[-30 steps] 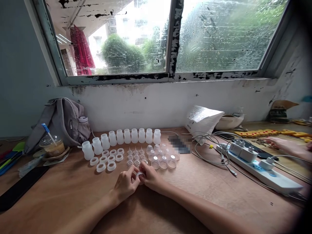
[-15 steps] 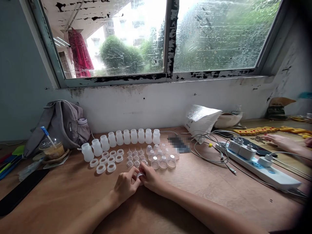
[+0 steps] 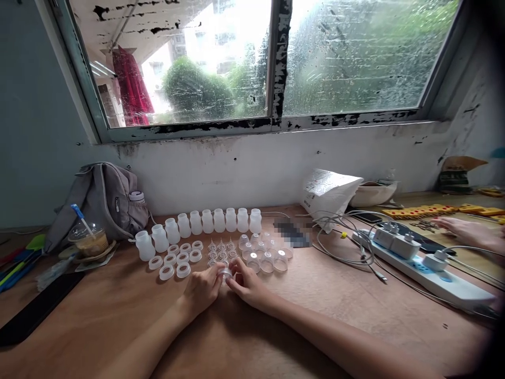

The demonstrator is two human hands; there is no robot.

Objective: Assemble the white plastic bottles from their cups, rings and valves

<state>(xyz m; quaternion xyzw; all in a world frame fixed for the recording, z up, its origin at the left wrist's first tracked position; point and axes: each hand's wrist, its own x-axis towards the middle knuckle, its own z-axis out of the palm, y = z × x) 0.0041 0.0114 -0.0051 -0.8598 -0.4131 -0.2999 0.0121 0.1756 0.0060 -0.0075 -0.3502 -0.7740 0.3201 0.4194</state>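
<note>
The left hand (image 3: 202, 288) pinched a small translucent piece (image 3: 226, 273); the right hand (image 3: 249, 287), loosely curled, was immediately right of it, perhaps touching.

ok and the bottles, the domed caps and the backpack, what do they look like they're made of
Bottles: probably plastic, milky and see-through-ish, matte.
Domed caps: likely hard plastic, clear and glossy.
Backpack: woven fabric perhaps, dull grey, softly creased.

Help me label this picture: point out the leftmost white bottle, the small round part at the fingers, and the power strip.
Leftmost white bottle (image 3: 145, 250): head view, lower body.
Small round part (image 3: 226, 272): head view, upper rim.
Power strip (image 3: 466, 293): head view, bare casing near its closer end.
</note>
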